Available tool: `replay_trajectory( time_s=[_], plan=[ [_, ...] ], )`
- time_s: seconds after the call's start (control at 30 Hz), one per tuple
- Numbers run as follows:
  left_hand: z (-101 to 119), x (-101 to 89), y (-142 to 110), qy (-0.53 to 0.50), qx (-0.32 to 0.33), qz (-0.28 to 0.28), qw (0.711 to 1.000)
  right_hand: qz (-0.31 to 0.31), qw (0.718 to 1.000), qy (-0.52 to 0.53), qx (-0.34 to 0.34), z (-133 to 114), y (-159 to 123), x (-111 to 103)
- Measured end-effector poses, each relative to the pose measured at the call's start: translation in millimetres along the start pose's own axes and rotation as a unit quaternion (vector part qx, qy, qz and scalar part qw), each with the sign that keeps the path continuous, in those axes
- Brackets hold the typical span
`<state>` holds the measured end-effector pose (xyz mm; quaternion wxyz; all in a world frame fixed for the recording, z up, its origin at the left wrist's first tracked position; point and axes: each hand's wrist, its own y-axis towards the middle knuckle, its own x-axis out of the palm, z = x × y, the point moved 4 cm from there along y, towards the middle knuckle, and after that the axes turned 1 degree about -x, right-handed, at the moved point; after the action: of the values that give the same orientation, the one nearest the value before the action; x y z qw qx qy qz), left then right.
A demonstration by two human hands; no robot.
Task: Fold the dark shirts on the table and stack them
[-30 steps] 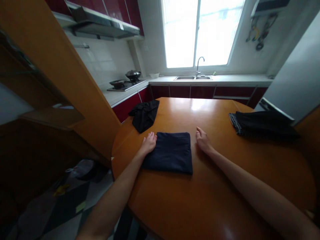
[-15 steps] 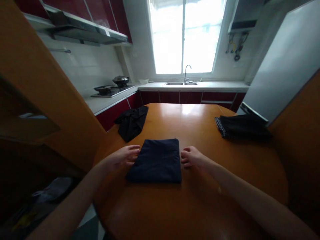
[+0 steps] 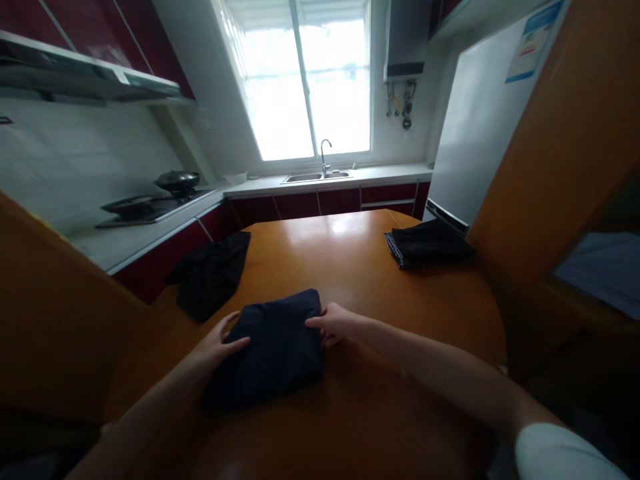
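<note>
A folded dark blue garment (image 3: 273, 350) is between my hands over the near part of the wooden table (image 3: 325, 257). At its right edge, my right hand (image 3: 336, 323) pinches the cloth, thumb on top and fingers curled beneath. My left hand (image 3: 219, 343) grips the left edge, its thumb lying over the top and its fingertips partly hidden. The garment sits a little tilted; whether its underside touches the table I cannot tell.
A crumpled black cloth (image 3: 213, 273) lies at the table's left edge. Folded dark clothes (image 3: 430, 243) rest at the far right. Beyond are a stove with a lidded pan (image 3: 177, 181), a sink (image 3: 305, 177) under the window, and a fridge (image 3: 487, 127).
My hands have gone from beside the garment to gripping its two sides, and the garment has turned slightly. The head view has swung to the right.
</note>
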<state>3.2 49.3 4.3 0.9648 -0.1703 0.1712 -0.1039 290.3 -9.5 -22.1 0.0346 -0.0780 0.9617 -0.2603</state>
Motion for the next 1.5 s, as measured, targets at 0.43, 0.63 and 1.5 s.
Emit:
replay_trajectory(
  time_s=[0.43, 0.63, 1.5],
  plan=[
    [0, 30.6, -23, -0.059, 0.079, -0.011, 0.995, 0.022, 0.993, 0.110, -0.034, 8, -7, -22],
    [22, 101.3, -11, -0.145, 0.095, -0.096, 0.980, 0.029, 0.982, 0.179, -0.059, 19, -33, -95],
    [165, 330.9, 18, 0.397, 0.475, -0.222, 0.753, 0.317, 0.832, -0.352, -0.288, -26, -68, -239]
  ],
)
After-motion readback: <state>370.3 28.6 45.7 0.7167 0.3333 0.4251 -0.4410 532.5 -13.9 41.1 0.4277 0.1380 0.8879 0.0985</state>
